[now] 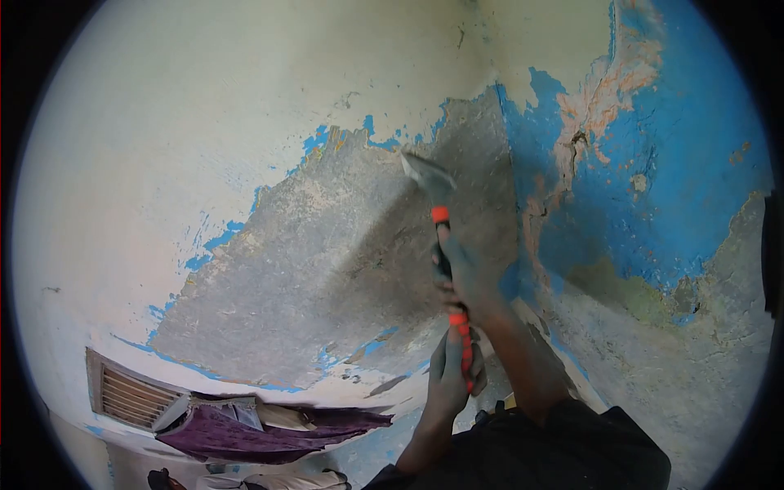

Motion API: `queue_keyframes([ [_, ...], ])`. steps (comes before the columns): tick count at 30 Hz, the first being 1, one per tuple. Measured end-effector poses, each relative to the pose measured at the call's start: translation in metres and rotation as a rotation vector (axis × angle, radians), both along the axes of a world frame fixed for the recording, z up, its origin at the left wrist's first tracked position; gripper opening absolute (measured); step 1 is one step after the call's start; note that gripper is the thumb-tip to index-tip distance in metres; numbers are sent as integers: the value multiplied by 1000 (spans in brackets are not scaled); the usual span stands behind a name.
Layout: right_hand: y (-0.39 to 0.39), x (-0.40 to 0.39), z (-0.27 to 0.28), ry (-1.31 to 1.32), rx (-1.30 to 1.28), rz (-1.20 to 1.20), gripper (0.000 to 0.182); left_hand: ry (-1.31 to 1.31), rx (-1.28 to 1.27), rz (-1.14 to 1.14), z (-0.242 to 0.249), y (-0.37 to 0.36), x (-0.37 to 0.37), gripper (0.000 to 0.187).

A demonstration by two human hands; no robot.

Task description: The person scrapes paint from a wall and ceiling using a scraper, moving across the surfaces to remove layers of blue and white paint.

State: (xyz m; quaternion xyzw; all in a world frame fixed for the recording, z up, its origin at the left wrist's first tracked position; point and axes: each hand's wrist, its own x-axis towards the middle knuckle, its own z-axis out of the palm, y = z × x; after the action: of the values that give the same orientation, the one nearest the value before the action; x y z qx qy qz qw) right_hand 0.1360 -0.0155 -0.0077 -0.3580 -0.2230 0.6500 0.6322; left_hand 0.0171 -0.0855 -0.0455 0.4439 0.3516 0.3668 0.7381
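Note:
A long scraper (pixel 442 215) with a black and red-orange handle reaches up against the wall. Its flat metal blade (pixel 426 173) overlaps the bare grey plaster just below the ragged edge of the paint. My right hand (pixel 469 279) is closed around the upper part of the handle. Lower down, my left hand (pixel 452 367) wraps the red and black grip near its end. Above and left of the blade, pale paint (pixel 237 106) still covers the wall, with blue flecks along its broken border.
To the right of the corner, a wall with blue paint (pixel 678 171) has a rough crack (pixel 576 143). At lower left are a slatted vent (pixel 135 392) and a purple cloth (pixel 245 433) over a ledge. Beige and dark items (pixel 261 480) show at the bottom edge.

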Motion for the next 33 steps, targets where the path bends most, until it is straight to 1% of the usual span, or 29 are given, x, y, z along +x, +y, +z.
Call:
queue_keyframes([
  [2, -6, -9, -9, 21, -44, 33, 46, -18, -36, -21, -5, -5, -8, 43],
  [3, -3, -7, -9, 15, -23, 20, 46, -22, -57, -30, -5, -5, -10, 43],
  [6, 0, -2, -10, 14, 1, -7, 45, 33, -19, -15, 1, 2, -3, 44],
  [8, 1, 6, 0, 13, 11, -38, 45, 5, -34, -23, 3, 3, -1, 44],
  [11, 0, -1, -12, 13, 0, -7, 44, -22, -62, -28, 0, 0, -3, 44],
  [16, 2, 3, -8, 36, 36, -32, 43, -39, -95, -65, 4, 5, -8, 44],
  [18, 2, 2, -8, 18, 40, -42, 42, -78, -109, -74, 2, 9, -8, 44],
  [21, 2, -1, -11, -10, 44, -41, 42, -65, -137, -64, -3, 4, -14, 45],
  [24, 4, -2, -12, 9, 52, -25, 42, -34, -68, -60, 0, 7, -11, 46],
  [27, 3, -2, -11, 8, 45, -33, 42, -36, -89, -27, -1, 6, -11, 45],
  [30, 5, -3, -10, -1, 35, -38, 42, -32, -82, -52, 6, 7, -10, 45],
  [33, 3, -5, -8, -9, 20, -56, 41, -23, -82, -30, -1, 7, -11, 48],
])
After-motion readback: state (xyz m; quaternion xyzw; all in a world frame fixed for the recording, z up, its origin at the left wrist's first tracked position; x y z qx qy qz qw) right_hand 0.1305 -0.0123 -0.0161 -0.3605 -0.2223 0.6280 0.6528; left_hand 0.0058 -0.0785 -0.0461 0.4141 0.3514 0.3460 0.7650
